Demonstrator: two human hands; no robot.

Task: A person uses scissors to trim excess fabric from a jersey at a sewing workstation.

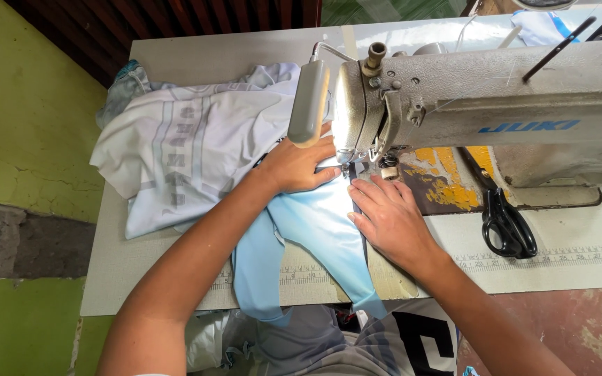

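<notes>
Sewing table (pixel 175 278): both hands flat on blue fabric (pixel 315 223).

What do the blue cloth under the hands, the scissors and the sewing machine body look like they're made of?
The blue cloth looks like thin synthetic fabric with a slight sheen, judging by its smooth, glossy folds. The scissors seem to have dark metal blades and black, probably plastic-coated handles. The machine body looks like cast metal in grey-beige paint, dulled and scuffed.

machine (pixel 496 104): far right on table (pixel 141 278)
cloth (pixel 315 230): under needle, between both hands
garment (pixel 182 153): left of machine
scissors (pixel 506 223): right, near machine base
</notes>
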